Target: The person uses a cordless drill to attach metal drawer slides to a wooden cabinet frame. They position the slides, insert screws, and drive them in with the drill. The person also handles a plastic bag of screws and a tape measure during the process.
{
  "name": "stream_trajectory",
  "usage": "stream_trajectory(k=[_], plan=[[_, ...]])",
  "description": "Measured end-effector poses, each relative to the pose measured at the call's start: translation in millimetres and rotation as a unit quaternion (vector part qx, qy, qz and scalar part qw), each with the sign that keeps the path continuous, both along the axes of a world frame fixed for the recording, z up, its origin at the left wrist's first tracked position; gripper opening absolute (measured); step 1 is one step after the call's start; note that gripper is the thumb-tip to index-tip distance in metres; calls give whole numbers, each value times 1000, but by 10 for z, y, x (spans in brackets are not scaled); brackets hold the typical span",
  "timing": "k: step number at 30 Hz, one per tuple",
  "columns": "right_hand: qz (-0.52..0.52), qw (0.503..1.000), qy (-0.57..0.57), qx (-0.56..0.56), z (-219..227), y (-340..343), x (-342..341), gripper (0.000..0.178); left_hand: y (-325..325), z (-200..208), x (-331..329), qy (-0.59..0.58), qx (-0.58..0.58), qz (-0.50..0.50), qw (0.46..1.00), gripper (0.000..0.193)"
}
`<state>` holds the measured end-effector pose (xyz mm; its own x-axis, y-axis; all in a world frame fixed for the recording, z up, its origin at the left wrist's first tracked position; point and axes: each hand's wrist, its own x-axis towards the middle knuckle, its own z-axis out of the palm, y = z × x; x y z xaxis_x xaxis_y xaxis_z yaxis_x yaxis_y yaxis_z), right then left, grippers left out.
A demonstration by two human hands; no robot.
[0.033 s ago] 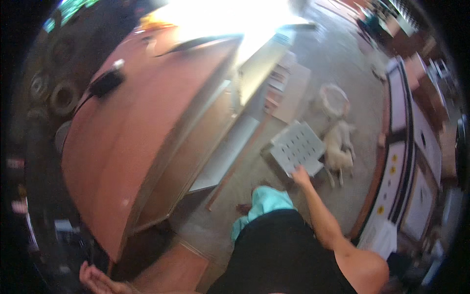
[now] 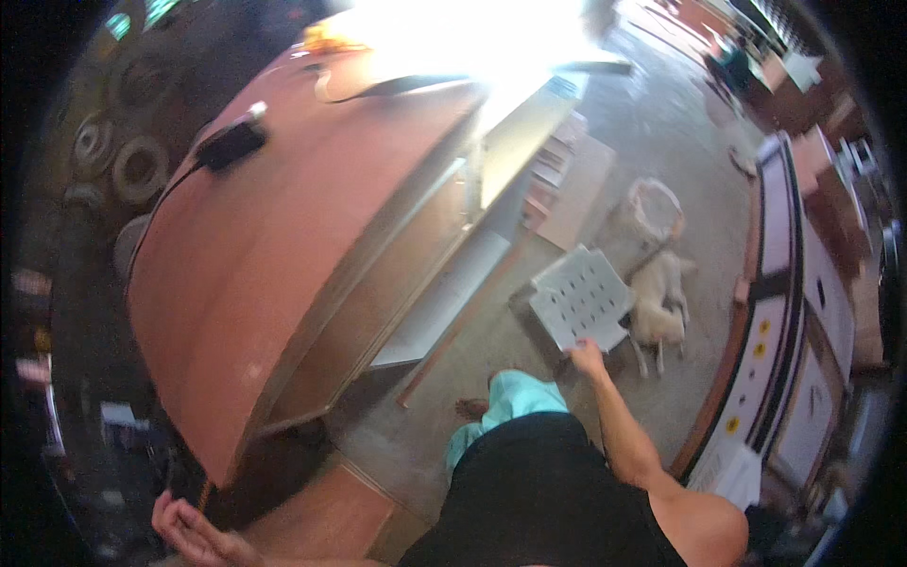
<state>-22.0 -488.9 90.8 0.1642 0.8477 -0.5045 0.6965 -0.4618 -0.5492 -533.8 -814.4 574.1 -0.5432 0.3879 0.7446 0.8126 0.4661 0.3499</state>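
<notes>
Right hand [image 2: 586, 359] is on the stool [image 2: 581, 295], fingers closed over its near edge; how the thumb sits is too blurred to call. Stool is out over the floor [image 2: 444, 392], between the worktop [image 2: 274, 246]'s right-hand long edge and the pale panels [image 2: 777, 236] on the right. Can't tell if its feet touch down.

Key relation: seat lies straight ahead of the right fingers, a touch left, running away from the person. Top is roughly square, slotted, no clear long axis; it sits skewed to the worktop edge. Right hand is in contact. Left hand [image 2: 194, 531] is well apart, on the far side of the worktop's near corner.

Left fingers loosely curled, palm partly up, nothing seen in them. Nearest item is that near corner, just beside.

Around the stool: dog [image 2: 658, 312] lying just right of it, very close to the seat's right side; round tub [image 2: 655, 210] beyond, past the far right corner. Black box [image 2: 231, 144] with a cord is on the worktop by its left edge. Far end lost in glare.
</notes>
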Motion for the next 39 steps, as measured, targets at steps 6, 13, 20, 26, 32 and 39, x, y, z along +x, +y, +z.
stream_trajectory(k=[6,13,20,26,32,39], plan=[[272,960,53,-22,-260,285,-336,43,-658,-370,498,-72,37,134,988,27],[656,664,324,154,4003,251,-2013,17,-1463,-581,778,-156,53,164,973,29],[426,690,-60,582,5919,2228,-2761,20,-1256,-664,486,-146,134,194,961,47],[398,731,-227,506,5763,3329,-3560,32,-1299,-897,-297,-94,182,263,943,49],[363,767,-199,491,5401,3913,-3786,33,-1366,-869,-1134,-72,138,220,963,42],[328,810,-314,371,5842,3313,-3785,29,-1107,-791,-1091,-97,157,231,955,43]])
